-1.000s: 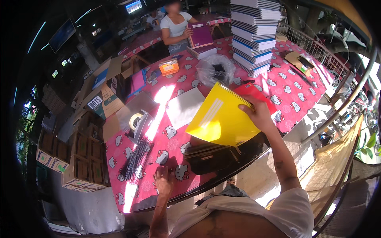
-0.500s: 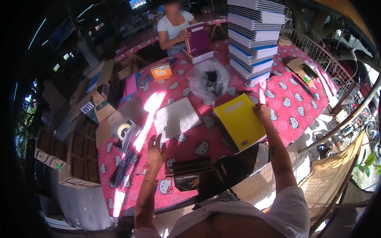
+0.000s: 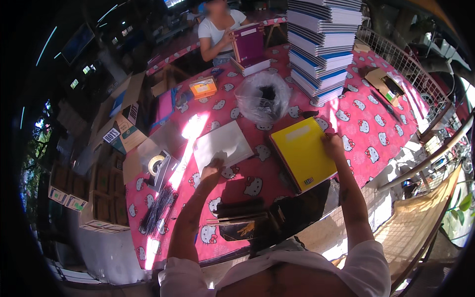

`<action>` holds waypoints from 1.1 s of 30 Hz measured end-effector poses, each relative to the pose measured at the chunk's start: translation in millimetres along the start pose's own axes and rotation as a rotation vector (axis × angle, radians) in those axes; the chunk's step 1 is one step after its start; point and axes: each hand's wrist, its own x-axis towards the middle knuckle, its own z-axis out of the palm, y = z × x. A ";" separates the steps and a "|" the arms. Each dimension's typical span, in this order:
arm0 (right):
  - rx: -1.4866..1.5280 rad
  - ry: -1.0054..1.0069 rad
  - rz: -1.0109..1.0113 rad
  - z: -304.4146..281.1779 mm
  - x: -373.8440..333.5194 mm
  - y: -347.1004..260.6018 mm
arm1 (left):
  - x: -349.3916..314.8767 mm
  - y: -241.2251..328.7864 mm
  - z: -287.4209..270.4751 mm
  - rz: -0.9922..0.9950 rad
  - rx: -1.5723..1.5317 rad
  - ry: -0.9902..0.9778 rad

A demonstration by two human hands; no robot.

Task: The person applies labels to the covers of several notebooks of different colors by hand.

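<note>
A yellow spiral notebook [image 3: 304, 156] lies tilted on the pink patterned tablecloth, its dark coil along the right side. My right hand [image 3: 334, 146] is closed on its right edge, the thumb over the cover. To the left is a whitish sheet or thin stack of sheets [image 3: 225, 141], crossed by shadow. At the sheet's near edge, my left hand [image 3: 213, 169] has its fingers drawn together on it; the fingertips are small and partly blurred. A bundle of black binding coils [image 3: 161, 210] lies to the left of that arm.
A tall stack of spiral notebooks [image 3: 321, 54] rises at the back right. Beyond the sheet sit a clear plastic bag [image 3: 262, 99] and an orange box [image 3: 203, 88]. A tape roll [image 3: 157, 165] and cartons [image 3: 126, 128] are left. Across the table, a person holds a purple book [image 3: 249, 47].
My left hand has moved forward and right, from beside the sheet onto its near edge, and its fingers have drawn together. My right hand stays on the yellow notebook. The view has shifted slightly.
</note>
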 end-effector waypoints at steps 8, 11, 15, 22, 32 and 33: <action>0.339 0.046 -0.507 15.2 -101.2 -125.1 | 17.0 5.1 -36.6 -0.045 -0.239 -0.021; 0.443 -0.160 -0.574 49.4 -139.3 -153.9 | 20.1 4.4 -45.6 -0.111 -0.078 0.073; 0.512 -0.040 -0.642 52.0 -155.0 -178.1 | 31.8 56.4 -132.7 -0.017 0.030 0.277; 0.917 -0.661 -0.169 8.0 -201.2 -148.3 | -38.2 193.1 -271.6 0.347 -0.130 0.184; 1.042 -0.499 -0.192 51.2 -282.0 -135.2 | -110.3 211.8 -271.5 0.478 -0.042 0.027; 1.038 -0.496 -0.224 57.1 -285.8 -137.3 | -114.6 209.2 -270.4 0.515 -0.020 0.043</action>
